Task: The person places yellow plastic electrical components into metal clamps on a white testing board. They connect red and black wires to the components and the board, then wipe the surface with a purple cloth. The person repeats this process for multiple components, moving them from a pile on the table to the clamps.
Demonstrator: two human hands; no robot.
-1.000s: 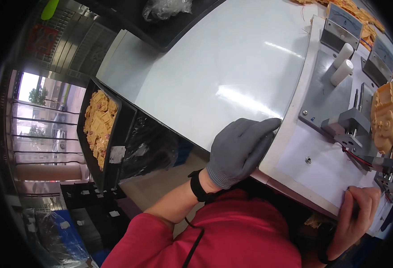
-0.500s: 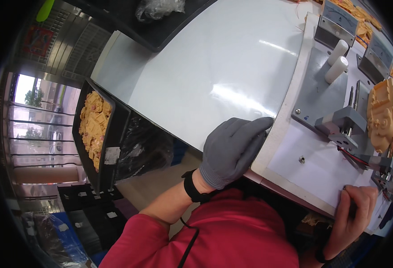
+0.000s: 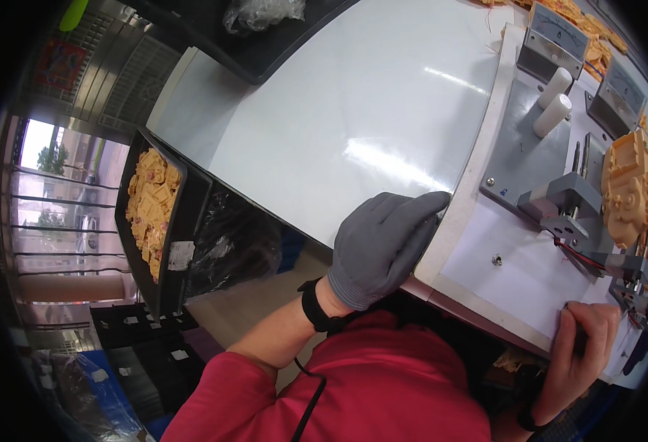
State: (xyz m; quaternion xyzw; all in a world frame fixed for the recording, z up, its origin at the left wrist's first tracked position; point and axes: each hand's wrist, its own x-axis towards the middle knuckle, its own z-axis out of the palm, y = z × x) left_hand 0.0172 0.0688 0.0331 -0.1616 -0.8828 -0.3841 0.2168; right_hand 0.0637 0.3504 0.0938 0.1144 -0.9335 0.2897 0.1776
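Note:
My left hand (image 3: 383,247), in a grey knit glove, lies at the rim of the white fixture board (image 3: 453,228). Its fingers stretch out close together, and the index fingertip touches the board's edge; the thumb is hidden. At the board's near right edge my bare right hand (image 3: 593,335) has its fingers curled in, with a small dark thing at the fingertips that I cannot make out. Beyond that hand, an orange-tan moulded plastic part (image 3: 628,188) sits on the fixture beside a grey clamp block (image 3: 563,202) with red and black wires. A small metal toggle switch (image 3: 496,260) stands between my hands.
Two analog panel meters (image 3: 555,44) and two white posts (image 3: 552,116) stand on the fixture. A black bin (image 3: 184,221) full of tan plastic parts is at the left. A black tray (image 3: 254,62) with clear plastic wrap lies on the white table (image 3: 324,118).
The view has shifted very slightly. Both hands stay in the same places, and nothing has been picked up or let go.

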